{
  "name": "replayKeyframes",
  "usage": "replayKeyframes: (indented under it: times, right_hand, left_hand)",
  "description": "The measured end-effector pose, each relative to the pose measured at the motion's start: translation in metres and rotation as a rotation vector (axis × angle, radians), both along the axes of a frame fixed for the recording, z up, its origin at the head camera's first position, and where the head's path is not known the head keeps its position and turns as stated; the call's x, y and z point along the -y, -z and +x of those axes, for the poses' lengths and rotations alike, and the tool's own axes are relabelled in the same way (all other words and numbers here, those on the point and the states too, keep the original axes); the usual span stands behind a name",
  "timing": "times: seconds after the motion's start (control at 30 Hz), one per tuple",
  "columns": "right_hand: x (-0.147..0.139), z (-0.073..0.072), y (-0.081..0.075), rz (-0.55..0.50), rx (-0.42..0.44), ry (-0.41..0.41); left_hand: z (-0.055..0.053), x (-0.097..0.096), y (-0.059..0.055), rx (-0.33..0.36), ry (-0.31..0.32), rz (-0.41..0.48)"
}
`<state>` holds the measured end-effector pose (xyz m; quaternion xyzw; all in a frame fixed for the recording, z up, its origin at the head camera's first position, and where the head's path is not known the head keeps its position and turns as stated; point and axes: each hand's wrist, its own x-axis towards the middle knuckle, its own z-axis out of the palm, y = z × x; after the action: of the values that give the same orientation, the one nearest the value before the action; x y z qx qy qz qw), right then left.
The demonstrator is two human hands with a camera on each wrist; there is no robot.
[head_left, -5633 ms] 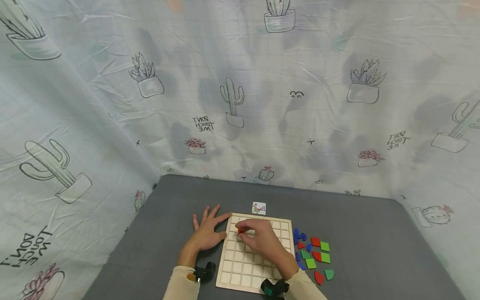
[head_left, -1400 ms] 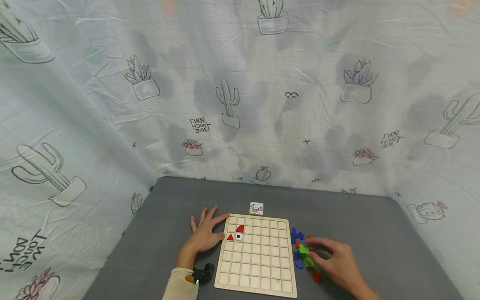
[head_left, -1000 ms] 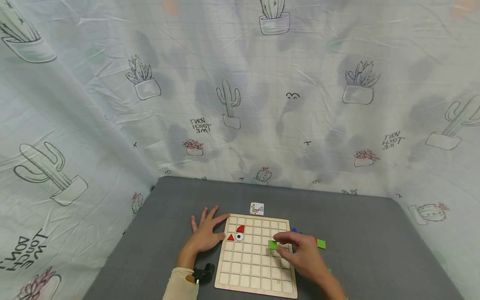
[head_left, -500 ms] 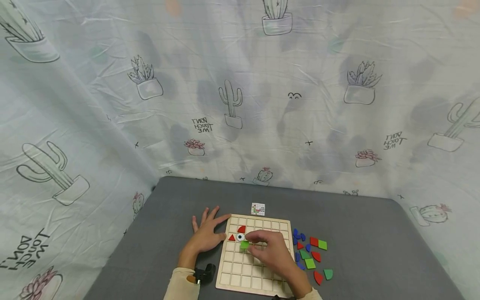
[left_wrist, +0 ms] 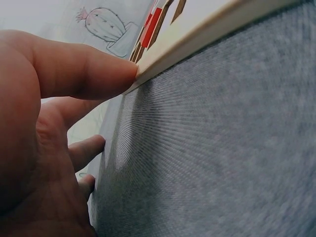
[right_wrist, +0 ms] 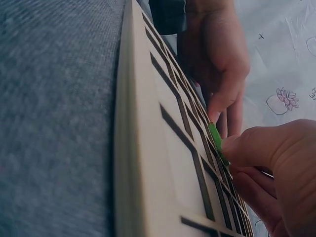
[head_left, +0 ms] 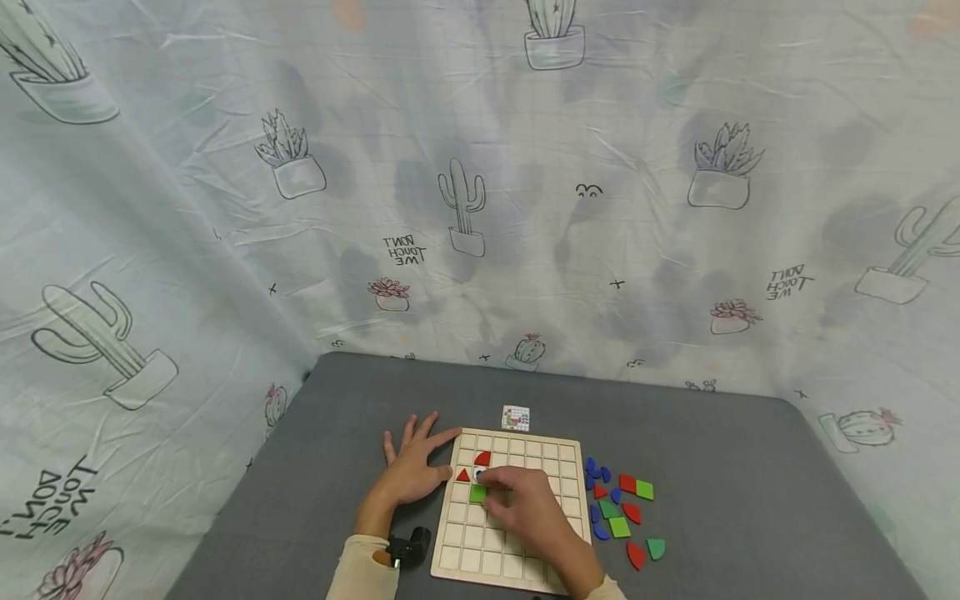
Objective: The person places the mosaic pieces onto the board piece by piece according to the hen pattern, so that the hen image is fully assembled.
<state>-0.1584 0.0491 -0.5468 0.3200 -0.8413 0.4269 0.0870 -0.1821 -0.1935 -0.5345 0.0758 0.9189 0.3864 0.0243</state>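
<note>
A person's right hand [head_left: 525, 504] sets a green square [head_left: 477, 493] to the gridded wooden board [head_left: 472, 560], thumb against the piece and fingers curled narrowly about it. The left hand [head_left: 411, 471], fingers spread wide and gripping nothing, touches the board's near edge with thumb and forefinger, apparently to steady it. The green square sits between the two hands, at the right fingertips; whether it lies flat in its cell cannot be told. An eye disc [head_left: 477, 472] shows partly beneath the right forefinger, a red triangle [head_left: 463, 475] between that disc and the left thumb, a red quarter-round [head_left: 483, 458] just beyond the right fingertips. The step in hand looks to be seating the square; the next move calls for squaring it within the ridges and letting go cleanly, without nudging the disc. Loose colored pieces [head_left: 619, 527] wait on the bench [head_left: 390, 383], right of the right hand.
</note>
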Motion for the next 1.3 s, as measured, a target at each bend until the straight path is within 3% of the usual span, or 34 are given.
replayKeyframes:
  times: [0.4,0.6,0.83,1.0,1.17,1.3]
  right_hand:
    - [0.004,0.001,0.001,0.002,-0.021,0.019]
    - [-0.011,0.004,-0.006,-0.042,-0.001,0.005]
    - [-0.054,0.009,-0.02,-0.07,0.166,0.034]
    - [-0.093,0.013,-0.025,-0.052,0.19,0.066]
    - [-0.133,0.017,-0.028,-0.012,0.188,0.158]
    - [-0.165,0.02,-0.031,-0.018,0.244,0.234]
  left_hand:
    - [0.0,0.001,0.0,-0.005,0.0,0.007]
    - [0.001,0.0,0.0,0.002,-0.002,0.0]
    - [0.002,-0.002,0.0,-0.003,-0.007,0.003]
    - [0.001,-0.001,0.0,-0.008,-0.004,0.007]
    - [0.001,-0.001,0.0,-0.01,-0.007,0.002]
    - [0.001,-0.001,0.001,-0.011,-0.011,-0.002]
